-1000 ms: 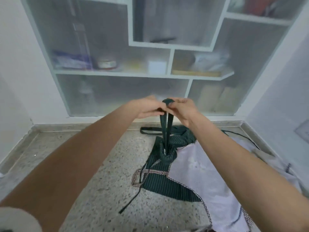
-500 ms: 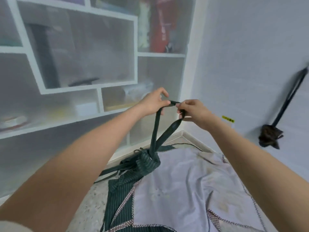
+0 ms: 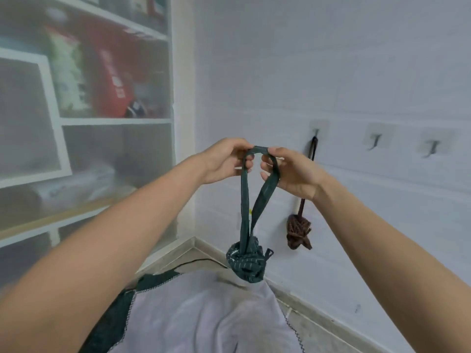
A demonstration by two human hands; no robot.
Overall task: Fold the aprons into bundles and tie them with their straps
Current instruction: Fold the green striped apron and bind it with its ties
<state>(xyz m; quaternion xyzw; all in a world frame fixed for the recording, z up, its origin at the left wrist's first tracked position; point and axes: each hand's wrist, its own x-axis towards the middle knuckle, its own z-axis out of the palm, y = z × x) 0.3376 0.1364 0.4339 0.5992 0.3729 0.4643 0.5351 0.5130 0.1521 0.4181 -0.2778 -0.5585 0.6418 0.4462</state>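
A dark green striped apron, rolled into a tight bundle (image 3: 246, 263), hangs in the air from its strap loop (image 3: 257, 189). My left hand (image 3: 225, 160) pinches the top of the loop on the left side. My right hand (image 3: 288, 171) grips the same loop on the right, fingers curled round the strap. The loop is spread a little between both hands, in front of the white wall. A brown apron bundle (image 3: 298, 231) hangs by its strap from the leftmost wall hook (image 3: 317, 132).
Two bare hooks (image 3: 376, 142) (image 3: 433, 147) sit further right on the wall. A pale grey cloth with dark green edging (image 3: 198, 317) lies on the floor below. White shelves behind frosted panels (image 3: 84, 118) fill the left side.
The bundle has been lifted off the floor and hangs free. The view has swung right toward the wall with the hooks. Both hands still hold the strap loop.
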